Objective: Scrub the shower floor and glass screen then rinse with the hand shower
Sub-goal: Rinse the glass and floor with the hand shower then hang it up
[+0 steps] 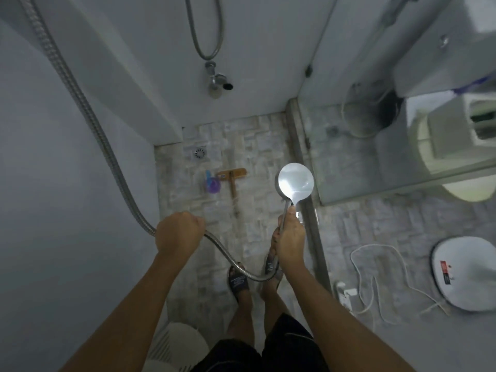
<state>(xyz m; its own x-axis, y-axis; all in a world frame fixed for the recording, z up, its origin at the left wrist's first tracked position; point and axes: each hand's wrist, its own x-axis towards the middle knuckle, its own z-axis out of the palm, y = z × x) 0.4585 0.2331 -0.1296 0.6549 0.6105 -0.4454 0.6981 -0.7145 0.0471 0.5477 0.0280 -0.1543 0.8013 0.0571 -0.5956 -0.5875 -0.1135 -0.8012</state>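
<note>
The shower floor (257, 146) is a narrow strip, walled along its left and far edges and closed on its right edge by the glass screen (349, 167) and its sill (318, 242). Near the far left corner lie a drain (200, 153), a purple bottle (212, 184) and a wooden brush (231, 175), whose handle runs down the middle. Bare tile lies between that handle and the sill. The hose (107, 146) slants across the left side through the left hand (179, 233), then loops over the sandalled feet (237, 280) at the near edge. A tap (218, 81) juts from the far wall.
</note>
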